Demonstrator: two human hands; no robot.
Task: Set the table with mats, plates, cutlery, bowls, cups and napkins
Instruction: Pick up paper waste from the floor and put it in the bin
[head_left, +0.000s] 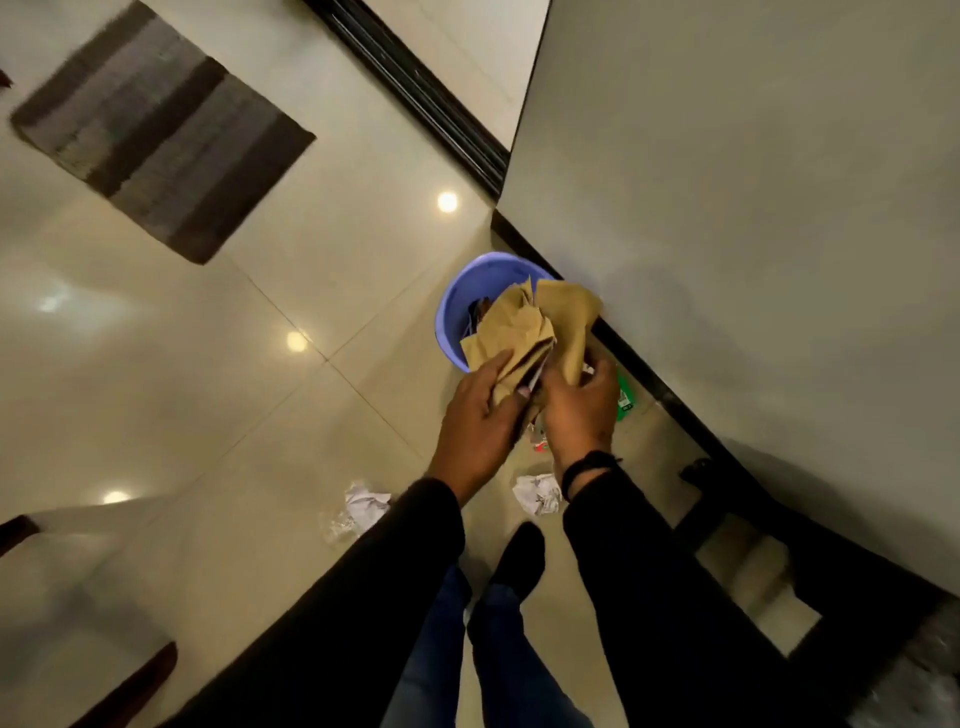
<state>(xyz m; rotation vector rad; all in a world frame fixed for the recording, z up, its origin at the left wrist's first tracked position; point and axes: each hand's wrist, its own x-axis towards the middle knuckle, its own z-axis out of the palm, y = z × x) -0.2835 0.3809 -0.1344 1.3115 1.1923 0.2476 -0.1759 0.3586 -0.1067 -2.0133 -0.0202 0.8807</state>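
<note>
- A person in black sleeves stands on a glossy cream tiled floor (218, 395), both hands raised over a round blue plastic bin (467, 291) set against the dark skirting at the foot of a pale wall (753, 182).
- The left hand (480, 421) grips a crumpled wad of brown paper (524, 332) from below, fingers curled into its folds.
- The right hand (579, 410), a black band on its wrist, pinches the other side of the same brown wad, fingers bent around its edge.
- The brown paper hangs directly above the blue bin's open mouth; dark contents show inside the bin, too blurred to name.
- Two crumpled white paper balls lie on the tiles near the person's feet, one (358, 512) just left of the left sleeve, the other (537, 493) between the two forearms.
- A green wrapper (623, 397) lies on the floor beside the skirting, partly hidden by the right hand.
- A grey and brown striped floor mat (161, 130) lies well apart, across the tiles.
- Blue jeans and a black sock (519, 556) show below the arms.
</note>
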